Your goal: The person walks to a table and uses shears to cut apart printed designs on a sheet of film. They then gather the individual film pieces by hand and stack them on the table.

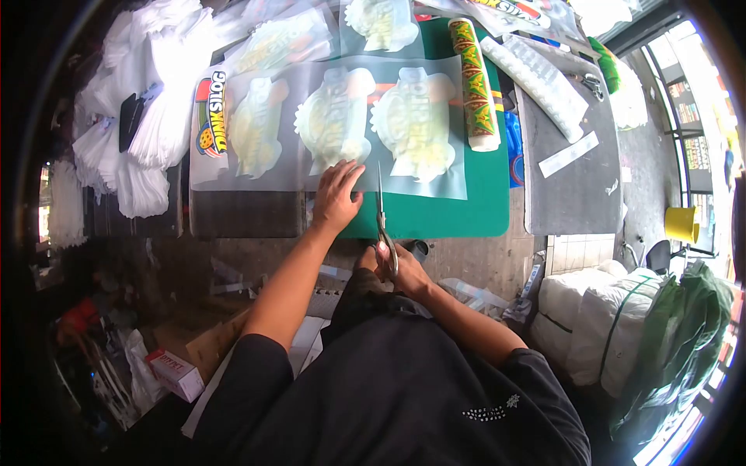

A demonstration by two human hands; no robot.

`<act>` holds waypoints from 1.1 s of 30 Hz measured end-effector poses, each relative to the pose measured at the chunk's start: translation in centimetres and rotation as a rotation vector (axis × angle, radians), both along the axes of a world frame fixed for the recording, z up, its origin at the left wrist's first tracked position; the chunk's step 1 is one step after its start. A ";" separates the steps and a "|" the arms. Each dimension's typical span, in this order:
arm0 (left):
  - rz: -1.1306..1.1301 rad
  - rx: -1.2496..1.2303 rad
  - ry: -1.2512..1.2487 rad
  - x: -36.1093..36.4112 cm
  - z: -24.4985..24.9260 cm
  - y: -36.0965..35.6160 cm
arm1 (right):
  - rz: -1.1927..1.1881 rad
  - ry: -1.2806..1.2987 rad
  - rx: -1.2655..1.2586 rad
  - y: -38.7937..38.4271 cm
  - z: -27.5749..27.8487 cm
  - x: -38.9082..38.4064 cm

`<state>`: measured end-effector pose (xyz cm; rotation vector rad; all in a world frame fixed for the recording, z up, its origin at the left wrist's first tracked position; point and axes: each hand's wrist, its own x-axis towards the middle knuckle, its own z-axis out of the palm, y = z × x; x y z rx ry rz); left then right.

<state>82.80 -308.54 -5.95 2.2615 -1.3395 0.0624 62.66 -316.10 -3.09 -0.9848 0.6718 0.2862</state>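
Note:
A translucent printed sheet (295, 182) with several logo shapes lies on the green mat (435, 221). My left hand (339, 194) rests on the sheet's near edge with its fingers spread, below the middle logo. Metal scissors (381, 213) are gripped in my right hand (396, 268), just past the near edge of the mat. Their blades look closed and point away from me, the tip over the sheet between two logos. At the sheet's left end a colored "SILOG" print (211, 116) shows. A rolled patterned print (472, 85) lies at the right.
White bundled material (163, 101) is piled at the left. On the gray table at the right lie a roll of clear sheet (540, 85) and a white strip (569, 154). White sacks (594, 318), a green bag (676, 342) and a small box (175, 374) stand on the floor.

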 end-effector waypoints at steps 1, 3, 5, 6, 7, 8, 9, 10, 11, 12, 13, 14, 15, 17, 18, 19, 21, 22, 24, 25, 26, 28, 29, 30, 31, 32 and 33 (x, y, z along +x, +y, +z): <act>0.002 0.001 0.002 0.1 -0.1 0.1 | -0.030 -0.008 0.021 0.5 -0.8 0.4; -0.039 -0.035 0.003 0.3 -0.2 0.1 | -0.058 -0.017 0.040 1.2 -2.1 0.7; -0.042 -0.057 -0.001 0.4 -0.3 0.1 | -0.157 -0.009 0.071 1.7 -2.1 1.2; -0.073 -0.079 -0.011 0.6 -0.5 0.0 | -0.158 -0.008 0.067 1.7 -2.1 1.2; -0.105 -0.101 -0.018 0.6 -0.6 -0.1 | -0.157 0.016 0.000 1.6 -1.9 1.3; -0.124 -0.163 -0.047 0.7 -0.8 -0.3 | -0.156 0.043 -0.066 1.7 -1.7 1.3; -0.124 -0.167 -0.041 0.8 -1.0 -0.4 | -0.157 0.049 -0.071 1.8 -1.4 1.3; -0.135 -0.206 -0.024 0.8 -0.7 -0.5 | -0.167 0.055 -0.097 1.9 -0.9 1.5; -0.145 -0.245 -0.008 0.7 -0.4 -0.5 | -0.175 0.061 -0.123 1.9 -0.3 1.8; -0.144 -0.249 -0.004 0.8 -0.3 -0.5 | -0.175 0.065 -0.127 1.8 0.4 2.0; -0.146 -0.266 0.011 0.8 -0.3 -0.4 | -0.176 0.081 -0.128 1.5 1.7 2.7; -0.147 -0.283 0.025 0.9 -0.2 -0.3 | -0.178 0.097 -0.128 1.2 2.4 3.3; -0.146 -0.285 0.027 1.0 -0.2 -0.3 | -0.177 0.099 -0.130 1.0 2.2 3.8; -0.135 -0.311 0.060 1.1 -0.1 -0.1 | -0.243 0.116 -0.107 0.8 1.0 4.9; -0.134 -0.309 0.062 1.2 0.0 0.1 | -0.274 0.112 -0.133 0.6 0.4 5.3; -0.149 -0.314 0.067 1.2 0.1 0.3 | -0.273 0.115 -0.131 0.4 0.6 5.7; -0.162 -0.320 0.075 1.2 0.4 0.6 | -0.320 0.132 -0.127 -0.4 0.9 6.4; -0.162 -0.320 0.084 1.1 0.6 0.7 | -0.261 0.167 -0.216 -0.8 0.5 6.5; -0.163 -0.322 0.093 1.0 0.7 0.8 | -0.219 0.146 -0.274 -1.6 0.0 6.2; -0.150 -0.327 0.113 1.0 0.7 0.7 | -0.178 0.123 -0.332 -1.9 0.2 6.2; -0.136 -0.334 0.134 1.1 0.7 0.8 | -0.174 0.115 -0.321 -2.1 0.6 6.2; -0.142 -0.346 0.152 1.4 0.8 0.9 | -0.185 0.108 -0.298 -2.1 0.4 6.6; -0.149 -0.356 0.170 1.5 0.9 0.8 | -0.198 0.102 -0.272 -2.1 0.4 6.7; -0.151 -0.359 0.172 1.5 1.0 0.9 | -0.201 0.103 -0.275 -2.2 0.4 7.1; -0.168 -0.364 0.172 1.5 1.2 1.0 | -0.235 0.102 -0.250 -2.2 0.5 7.8; -0.185 -0.369 0.172 1.5 1.3 1.0 | -0.270 0.100 -0.223 -2.3 0.6 8.3; -0.190 -0.369 0.172 1.6 1.4 1.1 | -0.275 0.099 -0.223 -2.4 0.6 8.7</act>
